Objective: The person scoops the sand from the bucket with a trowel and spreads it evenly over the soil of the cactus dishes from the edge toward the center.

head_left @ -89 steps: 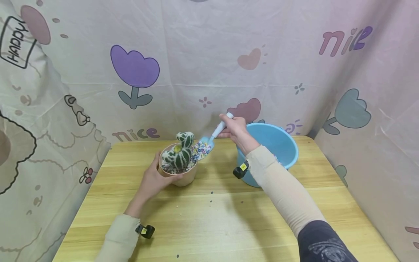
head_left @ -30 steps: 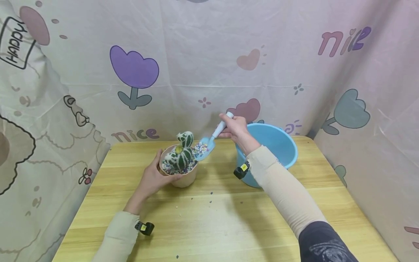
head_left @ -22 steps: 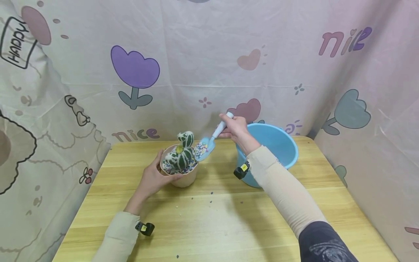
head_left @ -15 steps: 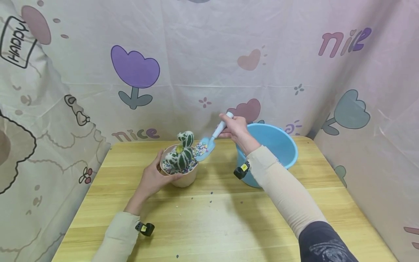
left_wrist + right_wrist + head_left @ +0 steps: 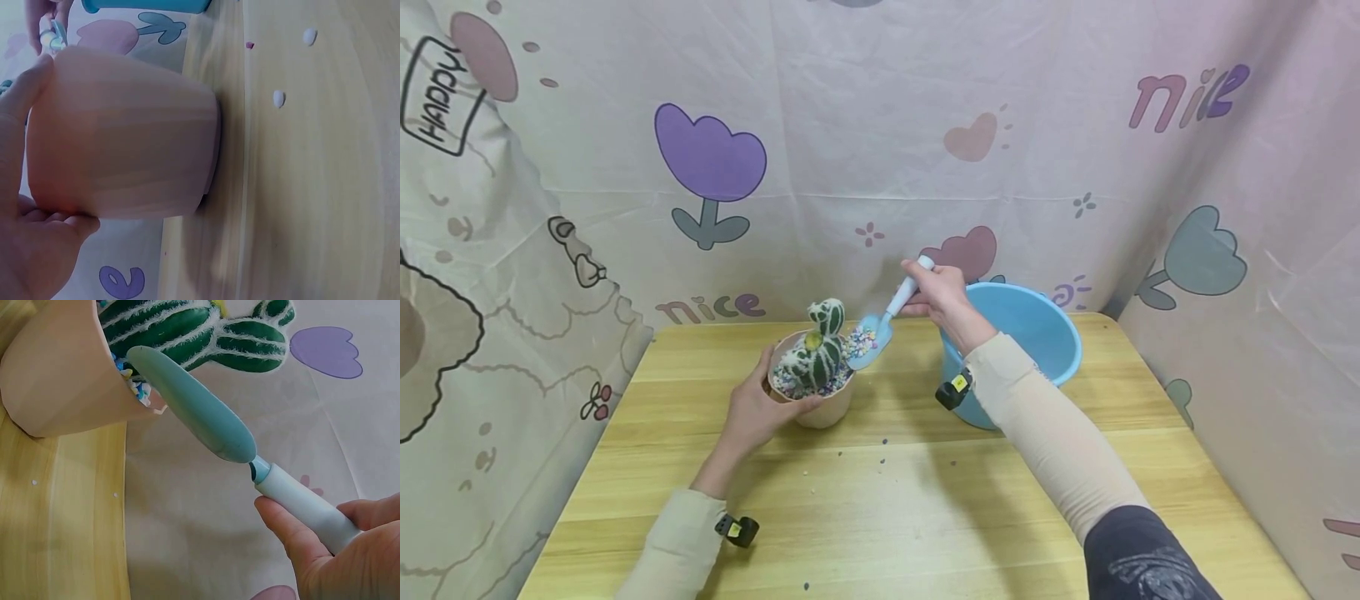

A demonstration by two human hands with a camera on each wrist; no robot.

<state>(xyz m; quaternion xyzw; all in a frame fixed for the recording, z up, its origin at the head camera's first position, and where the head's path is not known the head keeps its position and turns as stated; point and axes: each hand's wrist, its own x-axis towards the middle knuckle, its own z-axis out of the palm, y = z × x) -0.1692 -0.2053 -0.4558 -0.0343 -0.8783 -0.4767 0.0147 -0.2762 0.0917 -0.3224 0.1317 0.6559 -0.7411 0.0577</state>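
My left hand [image 5: 756, 408] grips the peach plant pot [image 5: 831, 412] from the left, thumb across the front near the rim. A striped green cactus [image 5: 818, 365] with white fuzz stands in it, small coloured pebbles around its base. In my right hand [image 5: 946, 296], the white handle of a blue hand trowel [image 5: 886, 325] is pinched between thumb and fingers. Its scoop carries more pebbles [image 5: 861, 341] and its tip is right at the pot's right rim. From the right wrist view, the trowel's underside [image 5: 200, 412] overlaps the cactus. The left wrist view shows the pot's side [image 5: 125, 137].
Behind my right forearm stands a blue bucket [image 5: 1033, 325] with some pebbles inside, partly hidden by the sleeve. A few stray pebbles [image 5: 279, 98] lie on the wooden table [image 5: 865, 517]. A printed cloth [image 5: 850, 150] hangs behind and at both sides.
Compared with three seconds ago, more coloured pebbles lie around the cactus and slightly fewer are on the scoop. The trowel has shifted slightly right; the left hand has barely moved with the pot.
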